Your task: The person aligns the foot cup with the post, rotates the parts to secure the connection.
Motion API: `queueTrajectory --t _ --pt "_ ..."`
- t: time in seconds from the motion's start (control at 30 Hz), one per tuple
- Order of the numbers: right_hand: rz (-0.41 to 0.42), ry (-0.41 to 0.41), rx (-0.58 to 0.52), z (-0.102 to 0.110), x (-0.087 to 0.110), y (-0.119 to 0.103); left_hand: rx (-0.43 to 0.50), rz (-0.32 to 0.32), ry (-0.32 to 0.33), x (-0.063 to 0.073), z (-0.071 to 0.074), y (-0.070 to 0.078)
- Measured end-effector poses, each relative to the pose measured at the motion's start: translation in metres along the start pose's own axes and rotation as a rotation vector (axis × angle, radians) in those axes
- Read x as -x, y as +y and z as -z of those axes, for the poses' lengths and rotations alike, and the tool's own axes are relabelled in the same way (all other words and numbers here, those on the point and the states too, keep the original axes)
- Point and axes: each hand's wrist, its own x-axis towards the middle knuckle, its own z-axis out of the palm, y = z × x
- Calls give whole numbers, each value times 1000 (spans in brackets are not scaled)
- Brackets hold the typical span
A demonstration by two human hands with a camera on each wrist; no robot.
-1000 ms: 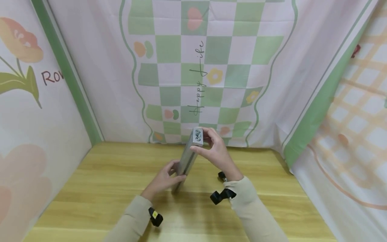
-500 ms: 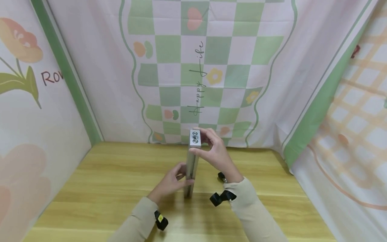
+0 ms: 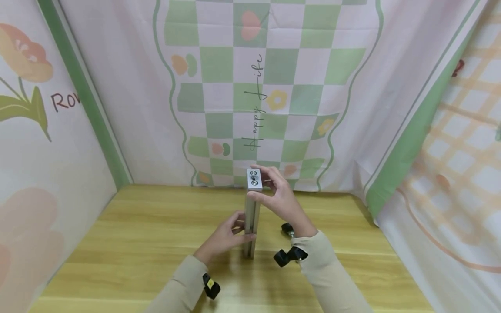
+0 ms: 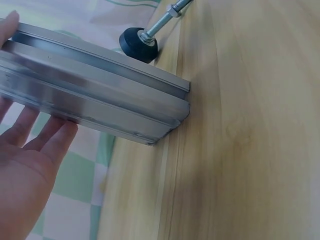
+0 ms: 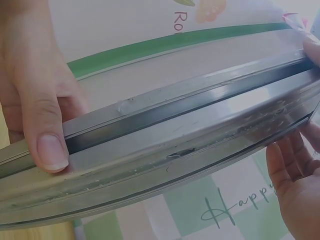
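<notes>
An aluminium extrusion profile stands nearly upright on the wooden table, its end face with holes turned up. My right hand grips it at the top, thumb on the near side and fingers behind. Lower down, my left hand holds it between thumb and fingers. Grooves run along the profile in the right wrist view. In the left wrist view the lower end of the profile meets the table, beside a levelling foot with a black base and threaded stem.
The levelling foot lies on the wooden table, partly behind my right wrist. Black cameras are strapped at both cuffs. A patterned cloth hangs behind the table, with more printed cloth at both sides.
The profile has gone from leaning to upright, its lower end swinging right and nearer. My left hand has moved right with it. The right hand keeps its grip at the top.
</notes>
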Motion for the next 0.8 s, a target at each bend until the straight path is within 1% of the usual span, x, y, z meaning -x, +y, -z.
queueTrajectory --t 0.13,0.33,0.57,0.67,0.8 --pt "-2 -16 6 2 0 1 7 10 -5 -1 1 -1" --pt "-12 -19 12 3 -1 3 -15 12 -12 -2 0 -3" --pt "-37 -22 5 5 0 4 -12 18 -7 -3 -1 -5" --pt "-38 -24 16 6 1 4 -9 23 -16 -3 -2 -5" --pt "-46 -18 36 6 2 3 -9 47 -33 -3 -1 -4"
